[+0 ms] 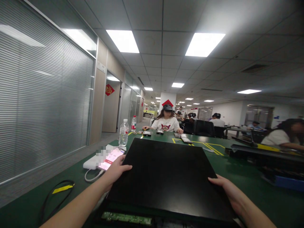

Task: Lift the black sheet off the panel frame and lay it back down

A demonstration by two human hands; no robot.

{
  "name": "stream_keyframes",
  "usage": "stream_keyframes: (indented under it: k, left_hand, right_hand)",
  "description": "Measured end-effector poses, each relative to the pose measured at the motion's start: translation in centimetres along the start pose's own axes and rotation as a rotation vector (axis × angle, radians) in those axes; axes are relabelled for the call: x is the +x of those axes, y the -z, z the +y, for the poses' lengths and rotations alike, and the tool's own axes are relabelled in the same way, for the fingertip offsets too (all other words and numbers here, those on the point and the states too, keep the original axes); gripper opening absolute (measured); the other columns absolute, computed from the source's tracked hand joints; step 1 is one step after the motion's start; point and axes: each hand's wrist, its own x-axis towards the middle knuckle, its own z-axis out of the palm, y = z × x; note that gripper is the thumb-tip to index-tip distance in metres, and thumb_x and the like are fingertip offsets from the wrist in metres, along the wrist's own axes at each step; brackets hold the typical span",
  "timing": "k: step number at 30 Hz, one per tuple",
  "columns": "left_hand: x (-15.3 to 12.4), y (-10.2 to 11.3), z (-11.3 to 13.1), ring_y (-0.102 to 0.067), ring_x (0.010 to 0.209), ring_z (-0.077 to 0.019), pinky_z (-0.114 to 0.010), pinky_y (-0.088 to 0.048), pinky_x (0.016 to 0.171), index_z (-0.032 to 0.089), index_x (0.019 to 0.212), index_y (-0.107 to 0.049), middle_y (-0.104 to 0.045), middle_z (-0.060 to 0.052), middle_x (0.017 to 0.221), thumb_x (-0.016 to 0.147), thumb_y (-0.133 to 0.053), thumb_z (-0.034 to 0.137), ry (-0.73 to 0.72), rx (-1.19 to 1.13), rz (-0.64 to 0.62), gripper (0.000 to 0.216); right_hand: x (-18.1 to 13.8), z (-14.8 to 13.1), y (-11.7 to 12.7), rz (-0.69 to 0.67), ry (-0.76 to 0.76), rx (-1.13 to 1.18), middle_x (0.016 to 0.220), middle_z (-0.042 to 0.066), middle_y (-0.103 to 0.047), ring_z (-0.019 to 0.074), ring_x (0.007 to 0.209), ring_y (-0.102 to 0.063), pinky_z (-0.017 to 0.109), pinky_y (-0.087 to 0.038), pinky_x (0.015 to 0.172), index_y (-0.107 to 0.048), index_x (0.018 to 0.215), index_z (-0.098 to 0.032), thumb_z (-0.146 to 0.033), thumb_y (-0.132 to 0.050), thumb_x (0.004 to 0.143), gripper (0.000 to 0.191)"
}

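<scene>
A large flat black panel point(166, 177) lies in front of me, its far edge tilted away over the table. My left hand point(118, 166) grips its left edge, thumb on top and fingers out of sight underneath. On the opposite edge, my right hand point(226, 188) holds it the same way, thumb resting near the rim. Just below the panel's near edge shows a green circuit board point(125, 218), partly covered. A phone point(111, 158) with a lit screen and a white cable stands close by my left hand.
A clear water bottle point(123, 133) and a red-labelled bottle point(133, 123) stand at the far left. A black strap with a yellow tag point(63, 188) lies left. Across the green table point(251, 177) sits a person point(166, 122). Long dark parts point(256, 155) lie right.
</scene>
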Motion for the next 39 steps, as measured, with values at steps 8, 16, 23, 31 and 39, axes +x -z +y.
stream_keyframes:
  k: [8, 16, 23, 31, 39]
  left_hand:
    - [-0.22, -0.01, -0.29, -0.066, 0.074, -0.0246, -0.038, -0.049, 0.073, 0.018, 0.093, -0.048, -0.067, -0.001, 0.073, 0.053, -0.069, 0.018, 0.087, 0.044, -0.035, 0.045]
    - [-0.51, -0.31, 0.06, -0.066, 0.074, -0.0248, -0.037, -0.049, 0.072, 0.019, 0.090, -0.049, -0.066, 0.001, 0.069, 0.055, -0.066, 0.014, 0.103, 0.111, 0.013, 0.039]
    - [-0.55, -0.23, 0.13, -0.065, 0.078, -0.0252, -0.036, -0.050, 0.071, 0.018, 0.091, -0.050, -0.068, -0.003, 0.078, 0.057, -0.070, 0.021, 0.104, 0.101, -0.037, 0.040]
    - [-0.55, -0.12, 0.14, -0.065, 0.084, -0.0249, -0.035, -0.049, 0.075, 0.018, 0.093, -0.048, -0.068, -0.003, 0.083, 0.057, -0.070, 0.019, 0.106, 0.142, -0.051, 0.043]
    - [-0.48, -0.39, 0.28, -0.065, 0.083, -0.0255, -0.035, -0.050, 0.074, 0.017, 0.095, -0.046, -0.068, -0.003, 0.083, 0.056, -0.070, 0.021, 0.118, 0.189, -0.034, 0.046]
  right_hand:
    - [-0.02, -0.02, -0.04, 0.140, -0.003, -0.125, 0.067, 0.007, -0.069, 0.0239, 0.063, -0.064, 0.033, -0.049, 0.060, -0.058, 0.092, -0.017, -0.029, -0.066, 0.059, 0.036]
    - [-0.38, -0.28, -0.40, 0.157, -0.014, -0.137, 0.064, 0.007, -0.068, 0.0231, 0.062, -0.064, 0.032, -0.049, 0.058, -0.058, 0.091, -0.017, -0.027, -0.067, 0.059, 0.034]
    - [-0.27, -0.04, -0.39, 0.076, 0.008, -0.102, 0.070, 0.007, -0.070, 0.0231, 0.065, -0.065, 0.033, -0.050, 0.061, -0.056, 0.104, -0.017, -0.025, -0.066, 0.059, 0.047]
    - [-0.17, -0.10, -0.24, 0.027, -0.014, -0.084, 0.076, 0.010, -0.070, 0.0250, 0.069, -0.066, 0.036, -0.051, 0.064, -0.055, 0.107, -0.016, -0.022, -0.066, 0.061, 0.048]
    - [0.20, 0.02, -0.04, 0.042, -0.049, -0.095, 0.076, 0.010, -0.070, 0.0253, 0.070, -0.066, 0.037, -0.052, 0.065, -0.056, 0.104, -0.017, -0.021, -0.064, 0.062, 0.043]
